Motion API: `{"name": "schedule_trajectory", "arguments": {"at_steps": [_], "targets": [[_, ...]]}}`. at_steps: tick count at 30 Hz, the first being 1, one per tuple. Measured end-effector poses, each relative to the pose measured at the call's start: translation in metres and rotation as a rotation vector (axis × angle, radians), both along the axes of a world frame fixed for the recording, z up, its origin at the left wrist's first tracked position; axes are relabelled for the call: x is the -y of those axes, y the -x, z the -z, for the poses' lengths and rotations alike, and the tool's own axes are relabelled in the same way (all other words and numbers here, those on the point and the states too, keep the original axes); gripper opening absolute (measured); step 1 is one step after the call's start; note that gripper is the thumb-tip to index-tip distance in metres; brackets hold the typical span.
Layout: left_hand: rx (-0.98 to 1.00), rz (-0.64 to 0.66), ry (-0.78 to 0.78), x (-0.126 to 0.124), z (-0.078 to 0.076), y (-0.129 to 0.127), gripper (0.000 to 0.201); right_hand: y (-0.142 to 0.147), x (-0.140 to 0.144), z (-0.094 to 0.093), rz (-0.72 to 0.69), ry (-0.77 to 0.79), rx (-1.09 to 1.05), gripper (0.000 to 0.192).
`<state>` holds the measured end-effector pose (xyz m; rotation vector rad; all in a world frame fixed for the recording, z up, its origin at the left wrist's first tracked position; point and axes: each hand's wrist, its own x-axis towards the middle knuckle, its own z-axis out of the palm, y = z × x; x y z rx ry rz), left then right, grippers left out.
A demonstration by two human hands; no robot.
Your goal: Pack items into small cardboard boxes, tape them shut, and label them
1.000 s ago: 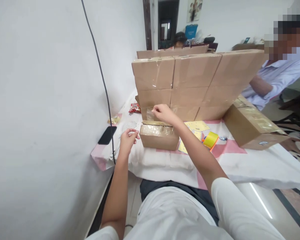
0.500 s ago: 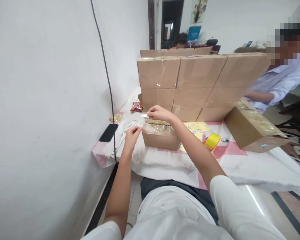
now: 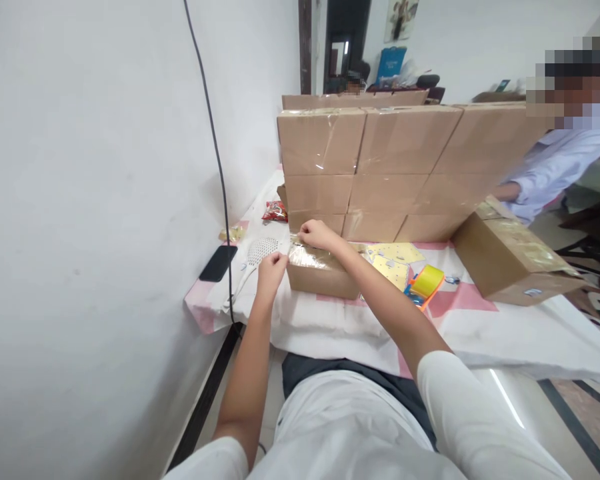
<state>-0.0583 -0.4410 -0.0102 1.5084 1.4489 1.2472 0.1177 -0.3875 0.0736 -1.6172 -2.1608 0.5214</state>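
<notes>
Head view: both hands, left hand and right hand, pinch clear tape at the small brown cardboard box's ten-o'clock corner.

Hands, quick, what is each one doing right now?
Left hand: fingers pinched at the left end of the small box, apparently on tape.
Right hand: closed, pressing the tape onto the box top.

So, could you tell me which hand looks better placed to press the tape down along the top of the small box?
Probably the right hand: it already rests on the taped top of the small box, at its far left corner. The left hand sits beside the box's left end.
</notes>
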Motion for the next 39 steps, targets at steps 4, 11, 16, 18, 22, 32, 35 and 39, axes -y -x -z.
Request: {"name": "schedule_trajectory", "arguments": {"at_steps": [4,11,16,18,22,32,35,39], "targets": [[-0.098,-0.051,-0.025,0.001,-0.003,-0.005,0.030,0.002,0.000,0.005,0.008,-0.025,0.053,0.020],[-0.196,-0.120,-0.009,0.007,-0.002,-0.007,0.038,0.005,-0.003,0.014,0.025,-0.038,0.137,0.021],[-0.252,-0.131,-0.165,0.007,0.002,-0.008,0.008,0.006,-0.003,0.017,0.038,-0.056,0.171,0.027],[-0.291,-0.066,-0.293,0.004,0.007,-0.009,0.030,0.007,-0.003,0.017,0.049,-0.068,0.177,0.028],[-0.282,0.000,-0.262,-0.001,0.022,-0.012,0.036,0.008,0.001,0.018,0.104,-0.102,0.180,0.029],[-0.256,0.046,-0.372,0.005,0.026,-0.011,0.047,0.005,0.007,0.022,0.070,-0.278,0.119,0.035],[-0.159,0.056,-0.318,0.004,0.029,-0.011,0.046,0.000,0.007,0.023,-0.204,-0.273,0.172,0.028],[-0.008,0.062,-0.224,0.001,0.035,-0.011,0.045,-0.001,0.007,0.024,-0.194,-0.165,0.218,0.036]]}}
